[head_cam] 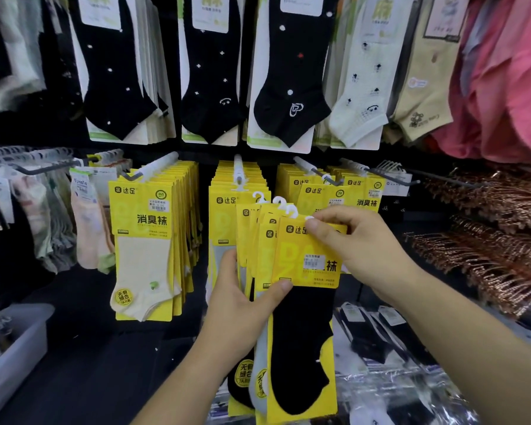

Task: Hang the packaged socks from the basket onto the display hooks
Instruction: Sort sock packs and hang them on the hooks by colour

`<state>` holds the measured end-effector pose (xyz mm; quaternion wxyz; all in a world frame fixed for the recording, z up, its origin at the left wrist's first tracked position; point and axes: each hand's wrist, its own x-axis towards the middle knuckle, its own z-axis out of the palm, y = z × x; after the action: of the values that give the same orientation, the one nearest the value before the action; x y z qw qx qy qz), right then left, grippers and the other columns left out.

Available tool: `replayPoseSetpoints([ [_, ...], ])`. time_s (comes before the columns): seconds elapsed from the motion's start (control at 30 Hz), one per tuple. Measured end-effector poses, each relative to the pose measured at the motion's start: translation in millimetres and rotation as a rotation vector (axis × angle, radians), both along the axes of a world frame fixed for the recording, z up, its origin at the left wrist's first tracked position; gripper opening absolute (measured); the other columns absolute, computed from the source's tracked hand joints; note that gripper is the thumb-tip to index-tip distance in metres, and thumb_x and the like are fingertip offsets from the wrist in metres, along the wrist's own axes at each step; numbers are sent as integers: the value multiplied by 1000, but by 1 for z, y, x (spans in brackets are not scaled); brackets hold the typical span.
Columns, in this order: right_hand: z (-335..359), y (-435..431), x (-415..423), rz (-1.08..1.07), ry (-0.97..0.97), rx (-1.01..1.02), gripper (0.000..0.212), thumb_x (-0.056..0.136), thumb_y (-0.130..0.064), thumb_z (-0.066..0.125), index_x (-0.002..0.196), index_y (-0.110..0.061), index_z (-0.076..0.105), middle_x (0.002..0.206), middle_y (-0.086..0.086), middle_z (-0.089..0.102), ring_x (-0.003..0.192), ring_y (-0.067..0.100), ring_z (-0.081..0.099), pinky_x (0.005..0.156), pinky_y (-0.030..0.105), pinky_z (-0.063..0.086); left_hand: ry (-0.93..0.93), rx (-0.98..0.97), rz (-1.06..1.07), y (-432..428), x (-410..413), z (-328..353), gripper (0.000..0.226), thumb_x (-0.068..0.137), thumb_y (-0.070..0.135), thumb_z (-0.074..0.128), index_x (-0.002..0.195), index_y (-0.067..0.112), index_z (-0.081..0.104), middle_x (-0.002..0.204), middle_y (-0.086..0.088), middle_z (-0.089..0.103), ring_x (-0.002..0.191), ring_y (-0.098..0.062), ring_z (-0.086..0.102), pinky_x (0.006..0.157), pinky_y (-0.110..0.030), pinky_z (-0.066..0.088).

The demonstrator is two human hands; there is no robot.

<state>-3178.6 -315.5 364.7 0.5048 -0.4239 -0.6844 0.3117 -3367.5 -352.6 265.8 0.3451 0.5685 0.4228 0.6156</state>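
My left grip [239, 305] curls round a fanned bundle of yellow sock packs [252, 237] just below the middle display hook [238, 171]; my right grip [359, 246] pinches the front pack [307, 262] by its top, below-right of that hook; I'd peel one free, keep it upright, and thread it squarely over the hook's tip.

Fanned yellow-carded sock packs [301, 271], upright

One left hand [242, 302], one right hand [350, 243], perhaps four held sock packs [304, 302], three black-sock cards [288, 87] above, one grey bin [19, 348]
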Motion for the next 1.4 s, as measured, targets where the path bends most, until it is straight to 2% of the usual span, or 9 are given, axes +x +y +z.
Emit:
replayPoseSetpoints([
  [0.2, 3, 9, 4, 144, 365, -357, 6, 88, -14, 72, 89, -14, 78, 104, 12, 76, 99, 29, 73, 84, 47, 61, -33, 9, -35, 0, -3, 2, 70, 71, 56, 86, 130, 39, 54, 127, 19, 72, 119, -4, 69, 94, -26, 58],
  [0.33, 9, 20, 14, 80, 465, -423, 11, 91, -13, 69, 98, -10, 76, 109, 15, 76, 102, 33, 73, 80, 55, 61, -93, -4, -52, 2, -6, 1, 55, 86, 41, 83, 132, 31, 55, 125, 14, 75, 117, -9, 72, 89, -23, 60],
  [0.63, 29, 59, 28, -111, 464, -249, 12, 91, -12, 70, 83, -16, 79, 98, 10, 78, 98, 30, 74, 91, 54, 57, -86, 19, -18, 4, -16, 0, 42, 79, 46, 87, 113, 51, 62, 120, 14, 77, 110, -9, 75, 88, -31, 64],
  [0.87, 28, 72, 18, -100, 269, -95, 13, 96, -18, 67, 102, -17, 78, 109, 8, 76, 111, 27, 69, 104, 49, 51, -77, 21, -39, 3, -17, 0, 47, 73, 53, 82, 116, 48, 62, 121, 14, 76, 110, -9, 75, 84, -27, 63],
  [1.07, 12, 70, 14, -278, 95, 134, 15, 99, -24, 62, 89, -33, 68, 96, -19, 65, 91, -6, 57, 75, 17, 42, -72, 14, -34, 2, -17, 2, 39, 82, 39, 84, 114, 47, 63, 117, 15, 77, 106, -6, 76, 78, -21, 62],
  [1.17, 4, 71, 16, -355, 79, 141, 5, 95, -30, 66, 91, -31, 64, 93, -16, 61, 83, -2, 55, 71, 17, 41, -66, 11, -36, 1, -15, 1, 46, 80, 38, 81, 122, 39, 60, 117, 17, 77, 106, -4, 75, 77, -19, 61],
  [1.27, -6, 62, 19, -472, 116, 123, 25, 89, -35, 73, 106, -24, 59, 94, -9, 59, 80, 1, 56, 59, 8, 41, -70, 3, -44, 1, -14, 1, 51, 79, 38, 79, 125, 33, 58, 117, 17, 77, 106, -5, 76, 78, -21, 62],
  [1.33, -11, 48, 17, -483, 173, 91, 27, 89, -36, 74, 103, -20, 56, 92, -3, 59, 79, 10, 58, 50, 9, 46, -74, 1, -44, 1, -14, 1, 49, 81, 38, 80, 125, 33, 59, 117, 15, 77, 107, -7, 76, 80, -23, 63],
  [1.4, -18, 33, 11, -368, 162, 15, 28, 91, -44, 70, 93, -17, 61, 84, 8, 63, 74, 19, 60, 59, 28, 56, -83, 0, -42, 2, -13, 1, 47, 85, 37, 85, 124, 32, 59, 118, 13, 78, 109, -10, 76, 84, -27, 63],
])
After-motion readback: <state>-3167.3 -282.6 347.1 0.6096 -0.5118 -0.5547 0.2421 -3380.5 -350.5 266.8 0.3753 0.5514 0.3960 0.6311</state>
